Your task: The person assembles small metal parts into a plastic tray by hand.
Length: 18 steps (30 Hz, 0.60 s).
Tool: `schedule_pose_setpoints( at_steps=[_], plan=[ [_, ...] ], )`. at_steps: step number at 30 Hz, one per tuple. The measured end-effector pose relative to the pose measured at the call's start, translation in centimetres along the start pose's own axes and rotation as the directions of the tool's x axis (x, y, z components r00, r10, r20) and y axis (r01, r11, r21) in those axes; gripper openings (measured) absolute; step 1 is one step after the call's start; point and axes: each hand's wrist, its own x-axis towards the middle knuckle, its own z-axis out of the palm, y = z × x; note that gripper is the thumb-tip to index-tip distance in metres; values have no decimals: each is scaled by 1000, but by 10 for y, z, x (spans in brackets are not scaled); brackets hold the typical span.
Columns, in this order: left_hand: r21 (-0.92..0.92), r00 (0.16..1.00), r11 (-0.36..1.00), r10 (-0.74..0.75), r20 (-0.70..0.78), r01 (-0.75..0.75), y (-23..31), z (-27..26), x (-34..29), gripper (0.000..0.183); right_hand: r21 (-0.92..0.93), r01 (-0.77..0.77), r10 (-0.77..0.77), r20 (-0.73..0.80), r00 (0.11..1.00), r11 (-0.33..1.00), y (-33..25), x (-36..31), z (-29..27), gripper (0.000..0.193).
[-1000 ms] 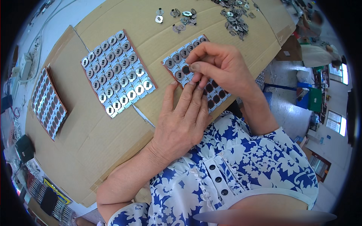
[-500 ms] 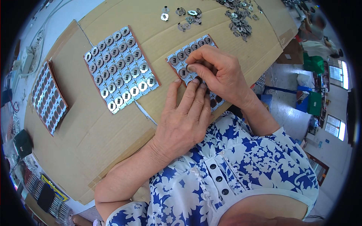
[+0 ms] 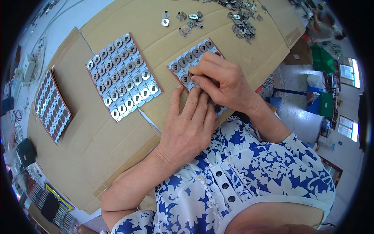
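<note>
A circuit board panel [image 3: 170, 68] lies on the cardboard in front of me, with round metal pieces in rows at its far end. My left hand [image 3: 189, 123] rests over its near part, fingers stretched out and fingertips on the panel. Above it, my right hand [image 3: 226, 82] has thumb and forefinger closed in a pinch at the second row. A small round metal piece [image 3: 190, 73] shows partly at those fingertips; the rest is hidden. Much of the panel's near end is covered by both hands.
To the left lies another panel [image 3: 124, 74] filled with round metal pieces. Farther left sits a stack of panels [image 3: 52, 107]. Loose metal pieces form a pile [image 3: 242, 26] at the back, with a smaller group [image 3: 190, 22] beside it. Cardboard [image 3: 105, 156] covers the table.
The view has shifted slightly, moving the panels a little within it. Both hands stay at the same panel, the right still pinching at the second row.
</note>
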Motion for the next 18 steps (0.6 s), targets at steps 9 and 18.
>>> schedule_pose_setpoints(
  at_steps=[9, 18],
  plan=[
    [-18, 1000, 1000, -7, -24, 6, -3, 1, 0, 53, -140, 92, -108, -115, 987, 986, 43, 69, -23, 14],
    [-41, 1000, 999, -15, -16, 14, -3, 0, 3, 55, -173, 64, -75, -57, 996, 983, 60, 70, -38, 15]
  ],
)
